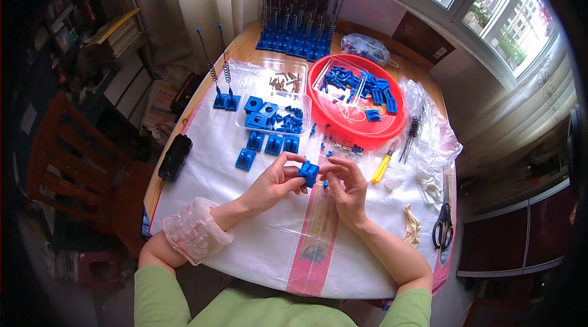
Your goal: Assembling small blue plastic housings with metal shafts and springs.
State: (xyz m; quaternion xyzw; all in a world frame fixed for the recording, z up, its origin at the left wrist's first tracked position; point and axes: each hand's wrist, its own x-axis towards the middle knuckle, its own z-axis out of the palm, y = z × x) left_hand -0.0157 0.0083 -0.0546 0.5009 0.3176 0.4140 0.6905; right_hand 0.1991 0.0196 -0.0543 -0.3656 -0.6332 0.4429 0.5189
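Between the thumb and fingers of my left hand is a blue plastic block with a raised part, held above the cloth. My right hand is close against its right side, with the fingers curled and pressed together. A small blue piece shows by the right fingertips; whether they grip it or it lies behind them I cannot tell. Several similar blue blocks stand on the cloth just beyond my left hand. Small blue bits and metal parts are scattered beyond my right hand.
A clear tub holds blue parts; a clear tray holds brass-coloured pins. Behind them stand spring-stemmed blue pieces. A red basin carries more blue parts. To the right lie a yellow-handled screwdriver and black scissors; a black case lies left.
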